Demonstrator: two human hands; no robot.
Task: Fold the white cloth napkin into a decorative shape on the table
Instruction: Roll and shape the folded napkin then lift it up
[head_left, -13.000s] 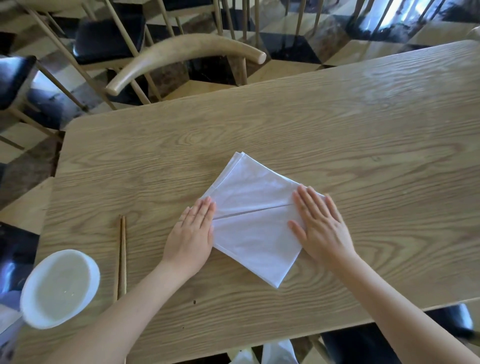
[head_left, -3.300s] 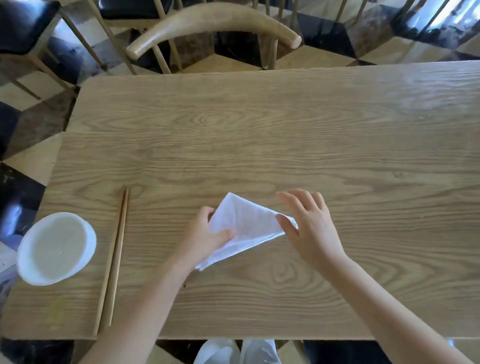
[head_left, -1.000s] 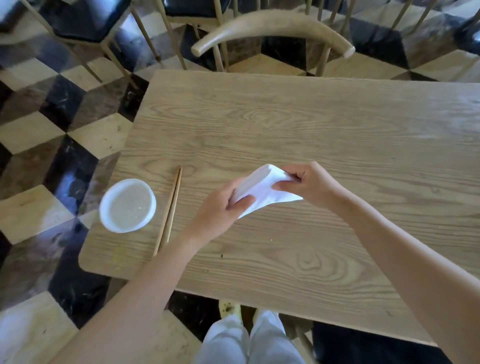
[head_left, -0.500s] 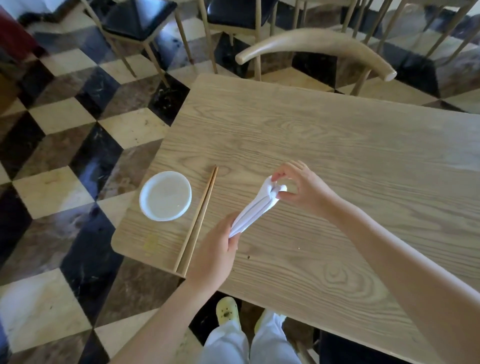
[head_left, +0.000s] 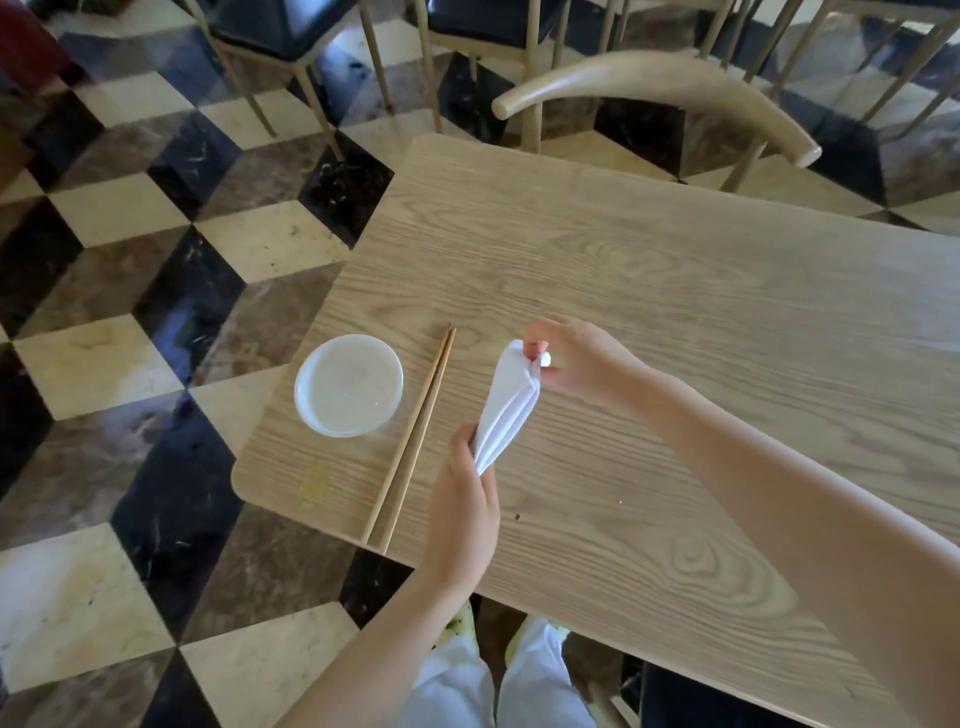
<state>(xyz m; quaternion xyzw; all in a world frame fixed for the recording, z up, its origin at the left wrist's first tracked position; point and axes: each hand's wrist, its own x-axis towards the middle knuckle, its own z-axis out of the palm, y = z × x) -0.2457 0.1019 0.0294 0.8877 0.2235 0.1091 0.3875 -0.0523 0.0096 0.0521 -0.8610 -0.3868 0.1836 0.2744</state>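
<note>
The white cloth napkin (head_left: 506, 408) is folded into a narrow, layered wedge and held above the wooden table (head_left: 675, 312). My left hand (head_left: 465, 506) grips its pointed lower end. My right hand (head_left: 576, 358) pinches the layers at its wider upper end between thumb and fingertips. The napkin slants from lower left to upper right between the two hands, and its folded edges face me.
A white bowl (head_left: 349, 384) sits near the table's left edge, with a pair of wooden chopsticks (head_left: 410, 441) lying just right of it. A curved-back wooden chair (head_left: 660, 88) stands at the table's far side. The checkered floor lies to the left.
The napkin went from lying flat under both palms to a narrow folded wedge lifted off the table. Over the last second my left hand dropped to its lower tip and the view swung left.
</note>
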